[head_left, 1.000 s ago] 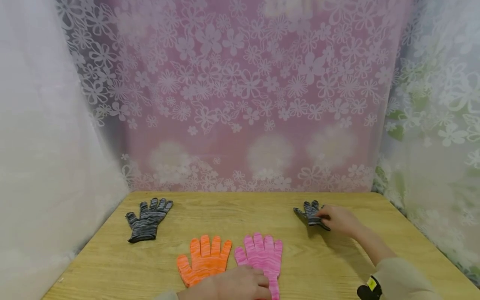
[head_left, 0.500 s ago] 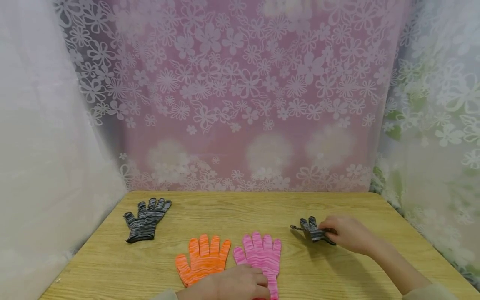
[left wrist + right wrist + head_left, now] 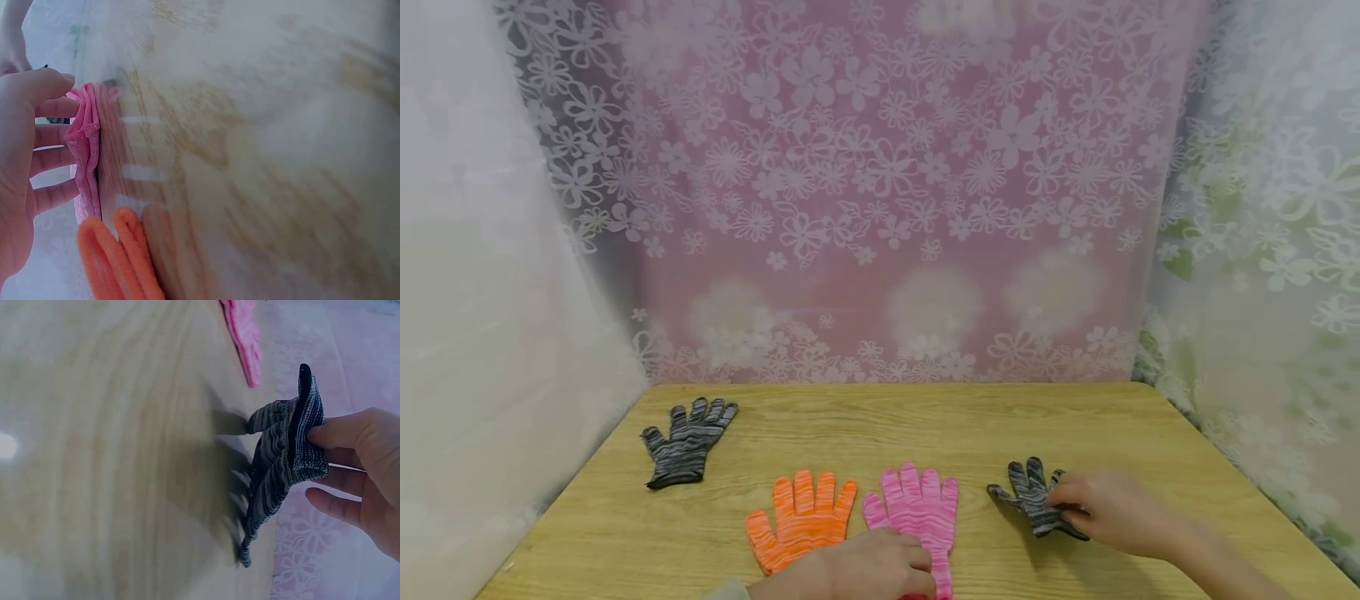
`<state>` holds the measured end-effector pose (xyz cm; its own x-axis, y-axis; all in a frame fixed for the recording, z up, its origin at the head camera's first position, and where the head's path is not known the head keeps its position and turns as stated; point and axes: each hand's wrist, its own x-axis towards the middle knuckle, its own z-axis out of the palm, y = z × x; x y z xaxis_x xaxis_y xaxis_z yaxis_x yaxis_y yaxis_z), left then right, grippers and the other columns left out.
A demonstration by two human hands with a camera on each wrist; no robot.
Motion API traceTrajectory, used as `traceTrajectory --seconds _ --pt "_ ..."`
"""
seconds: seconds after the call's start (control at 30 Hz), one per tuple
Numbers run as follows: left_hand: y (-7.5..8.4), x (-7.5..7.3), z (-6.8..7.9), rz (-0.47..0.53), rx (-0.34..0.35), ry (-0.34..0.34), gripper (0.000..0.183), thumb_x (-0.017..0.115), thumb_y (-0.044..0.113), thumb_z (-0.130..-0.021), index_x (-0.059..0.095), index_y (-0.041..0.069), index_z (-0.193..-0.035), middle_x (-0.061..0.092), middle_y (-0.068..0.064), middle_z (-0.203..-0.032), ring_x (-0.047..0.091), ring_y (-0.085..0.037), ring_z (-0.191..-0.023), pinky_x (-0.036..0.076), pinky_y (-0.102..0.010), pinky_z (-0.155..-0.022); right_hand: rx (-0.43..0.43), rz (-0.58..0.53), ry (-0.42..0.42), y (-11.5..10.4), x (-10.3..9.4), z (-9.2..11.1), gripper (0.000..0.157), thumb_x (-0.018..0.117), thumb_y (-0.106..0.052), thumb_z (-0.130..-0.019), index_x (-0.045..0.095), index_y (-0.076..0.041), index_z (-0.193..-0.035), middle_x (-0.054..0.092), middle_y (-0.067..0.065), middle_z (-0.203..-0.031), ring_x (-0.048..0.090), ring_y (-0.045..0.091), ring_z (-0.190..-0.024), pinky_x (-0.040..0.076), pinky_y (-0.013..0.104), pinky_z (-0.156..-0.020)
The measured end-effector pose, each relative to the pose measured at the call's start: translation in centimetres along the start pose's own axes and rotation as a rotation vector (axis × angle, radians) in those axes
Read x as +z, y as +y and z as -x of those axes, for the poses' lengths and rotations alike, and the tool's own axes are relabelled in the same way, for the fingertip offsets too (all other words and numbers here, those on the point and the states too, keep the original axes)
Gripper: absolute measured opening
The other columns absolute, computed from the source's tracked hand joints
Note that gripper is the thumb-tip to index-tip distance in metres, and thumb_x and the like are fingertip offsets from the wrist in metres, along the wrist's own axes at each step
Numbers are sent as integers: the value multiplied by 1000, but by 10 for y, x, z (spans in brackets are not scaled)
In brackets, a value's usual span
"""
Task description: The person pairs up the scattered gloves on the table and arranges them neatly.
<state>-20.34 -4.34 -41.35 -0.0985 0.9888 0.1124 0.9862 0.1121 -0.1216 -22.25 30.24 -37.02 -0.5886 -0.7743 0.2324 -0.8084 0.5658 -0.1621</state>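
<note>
In the head view, my right hand [image 3: 1120, 512] pinches a black-and-grey knitted glove [image 3: 1036, 500] by its cuff, at the right of the table. The right wrist view has the glove [image 3: 281, 450] tilted, thumb on the cuff and its fingers pointing down close over the wood. At the front middle, my left hand [image 3: 868, 567] lies over the cuff area of a pink glove [image 3: 913, 500]. Its fingers [image 3: 53, 159] are spread and fairly straight, touching the pink glove in the left wrist view. An orange glove [image 3: 808, 517] lies beside it, partly hidden by that hand.
A second black-and-grey glove [image 3: 688, 446] lies flat at the back left of the wooden table [image 3: 880, 417]. Pink flowered sheeting [image 3: 887, 208] hangs behind the table, with pale sheeting along both sides.
My right hand has brought the black-and-grey glove toward me from the back right. Its fingers, bunched half a second ago, are now more spread. The left hand stays in place.
</note>
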Motion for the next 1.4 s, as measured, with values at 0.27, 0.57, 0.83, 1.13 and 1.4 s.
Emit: traceTrajectory --seconds 0.27,0.57,0.83,1.13,1.4 --pt "0 0 0 6 0 14 24 53 38 -91 65 22 -105 59 9 -100 50 0 -94 36 -9 -79 -76 -86 -53 -6 21 13 23 70 0 -76 68 -14 -94 60 -10 -87 56 1 -74 46 19 -56" --pt "-2 -4 4 105 -6 55 27 55 37 -90 65 17 -106 60 7 -100 52 1 -94 35 -10 -86 -146 -56 -5 -9 39 18 25 71 -1 -76 66 -15 -96 56 -9 -85 53 -2 -71 41 14 -54" --pt "-11 -22 13 81 -50 242 12 62 23 -86 67 12 -90 60 7 -84 51 2 -77 36 -9 -76 -185 -57 -52 -7 44 21 16 68 -9 -82 64 -16 -96 54 -9 -88 49 -2 -72 38 13 -55" --pt "-41 -41 44 102 -310 300 8 62 18 -86 66 12 -90 60 4 -83 56 -6 -76 44 -21 -73 -217 -61 -63 -9 45 22 16 70 -14 -82 63 -18 -96 56 -9 -93 53 0 -77 39 12 -58" --pt "-69 -54 89 102 -536 318 9 62 18 -87 67 12 -92 61 1 -88 59 -12 -77 48 -26 -66 -321 17 16 -6 46 26 7 69 -21 -83 65 -21 -89 54 -7 -94 50 0 -78 34 6 -62"
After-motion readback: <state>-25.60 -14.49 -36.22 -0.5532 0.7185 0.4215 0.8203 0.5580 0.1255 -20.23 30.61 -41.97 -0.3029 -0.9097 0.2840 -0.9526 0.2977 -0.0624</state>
